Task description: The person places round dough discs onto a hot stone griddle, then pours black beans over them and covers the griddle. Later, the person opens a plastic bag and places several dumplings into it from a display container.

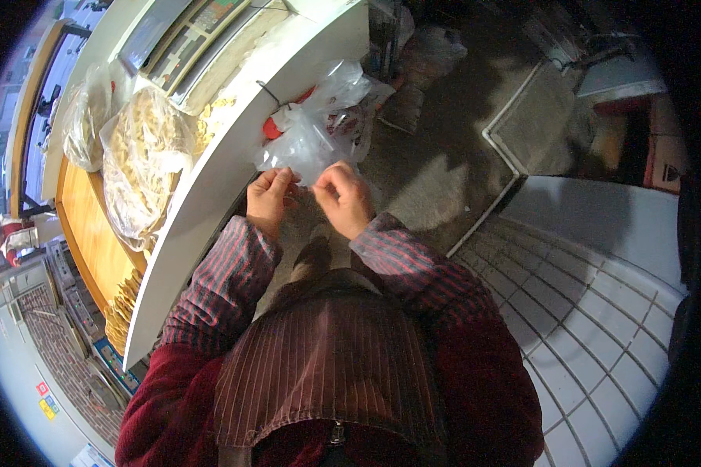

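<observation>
My left hand pinches the near edge of a thin translucent plastic bag between thumb and fingers. A short way to its right, my right hand has its fingertips curled together at the same edge; they look closed on the film. The bag belongs to a bunch of plastic bags hanging beside the white counter edge, below a dark wire hook. Red patches show among the bags, one a round red piece. Both hands are in front of my striped apron.
On the counter, a clear bag of yellowish flat food pieces lies by a wooden tray; more pieces are stacked nearer. Another filled bag stands behind. White tiles are at right. A person is far left.
</observation>
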The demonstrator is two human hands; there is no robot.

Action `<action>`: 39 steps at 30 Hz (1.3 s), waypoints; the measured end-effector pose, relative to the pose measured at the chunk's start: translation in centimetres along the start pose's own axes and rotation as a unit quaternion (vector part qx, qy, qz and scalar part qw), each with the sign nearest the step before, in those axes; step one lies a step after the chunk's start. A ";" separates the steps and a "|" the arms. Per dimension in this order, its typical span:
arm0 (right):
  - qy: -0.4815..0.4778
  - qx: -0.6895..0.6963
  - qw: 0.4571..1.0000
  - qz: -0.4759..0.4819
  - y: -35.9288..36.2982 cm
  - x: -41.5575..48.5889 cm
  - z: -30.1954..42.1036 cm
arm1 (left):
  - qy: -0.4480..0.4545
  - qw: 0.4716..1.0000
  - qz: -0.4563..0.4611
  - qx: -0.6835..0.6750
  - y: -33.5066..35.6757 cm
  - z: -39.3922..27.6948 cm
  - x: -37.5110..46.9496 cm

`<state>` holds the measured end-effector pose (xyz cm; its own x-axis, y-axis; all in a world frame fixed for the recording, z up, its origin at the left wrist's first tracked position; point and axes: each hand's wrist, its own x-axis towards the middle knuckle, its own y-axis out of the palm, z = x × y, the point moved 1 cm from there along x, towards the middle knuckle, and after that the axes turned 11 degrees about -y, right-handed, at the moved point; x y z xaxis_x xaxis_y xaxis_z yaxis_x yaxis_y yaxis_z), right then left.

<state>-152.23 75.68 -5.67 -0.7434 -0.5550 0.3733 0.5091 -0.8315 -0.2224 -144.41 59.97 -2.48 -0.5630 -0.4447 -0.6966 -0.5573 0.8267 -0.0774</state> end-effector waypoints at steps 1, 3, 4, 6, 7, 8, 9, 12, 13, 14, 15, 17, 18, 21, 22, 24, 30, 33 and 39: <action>0.017 0.012 1.000 0.001 -0.1 0.3 -0.3 | 0.005 0.999 -0.011 -0.034 -0.3 -0.2 -0.1; 0.013 0.035 0.999 -0.029 -0.8 1.0 -0.9 | 0.025 0.998 -0.032 -0.053 -0.9 -0.5 -0.2; 0.068 0.062 0.995 -0.028 -1.2 1.6 -1.5 | 0.047 0.996 -0.033 -0.066 -1.2 -0.6 -0.2; 0.218 0.223 0.947 -0.078 -2.2 2.9 -2.9 | 0.069 0.995 -0.054 -0.045 -1.3 -0.7 0.2; 0.235 0.230 0.938 -0.105 -3.3 3.6 -3.6 | 0.077 0.995 -0.061 -0.029 -1.2 -0.7 0.4; 0.267 0.227 0.927 -0.134 -4.2 4.2 -4.4 | 0.085 0.994 -0.069 -0.013 -1.0 -0.5 0.8; 0.255 0.252 0.913 -0.196 -4.7 4.7 -5.0 | 0.078 0.996 -0.029 -0.017 -0.7 -0.4 1.2; 0.288 0.250 0.899 -0.215 -5.9 5.5 -6.3 | 0.148 0.988 -0.006 0.045 1.0 0.1 2.6; 0.314 0.240 0.896 -0.200 -6.0 5.6 -6.4 | 0.154 0.987 -0.003 0.040 1.8 0.1 3.3; 0.316 0.244 0.900 -0.173 -5.9 5.6 -6.1 | 0.138 0.988 -0.005 0.064 2.5 0.1 3.9; 0.316 0.252 0.904 -0.141 -5.8 5.7 -5.7 | 0.137 0.986 -0.020 0.089 3.6 0.0 4.7; 0.277 0.300 0.909 -0.087 -5.4 5.5 -3.8 | 0.075 0.991 0.019 0.109 5.5 -0.4 5.6; 0.277 0.379 0.881 -0.050 -5.4 5.0 -2.5 | 0.089 0.990 0.023 0.105 6.7 -0.3 5.4; 0.291 0.226 0.928 -0.045 -5.9 3.6 -0.5 | 0.083 0.994 0.052 0.045 9.3 0.4 5.3; 0.303 0.184 0.934 -0.040 -5.8 3.3 -0.4 | 0.084 0.991 0.045 0.098 9.3 0.5 5.6; 0.308 0.159 0.938 0.003 -5.6 2.8 -0.6 | 0.142 0.986 -0.040 0.082 8.5 0.7 5.6; 0.268 0.183 0.946 0.014 -5.1 2.8 -2.4 | 0.153 0.979 -0.109 0.080 4.3 0.5 4.4; 0.206 0.147 0.967 0.014 -4.8 3.5 -2.8 | 0.169 0.970 -0.131 0.118 3.8 -0.2 4.0; 0.229 0.005 0.973 0.039 -4.6 5.1 -4.1 | 0.169 0.980 -0.061 0.082 1.3 0.1 3.3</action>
<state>-160.10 76.57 -6.45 -0.8160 -0.5715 -0.0864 0.5749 -0.7868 -0.2245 -146.91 59.61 -4.97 -0.6835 -0.6105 -0.4002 -0.5440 0.7915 -0.2784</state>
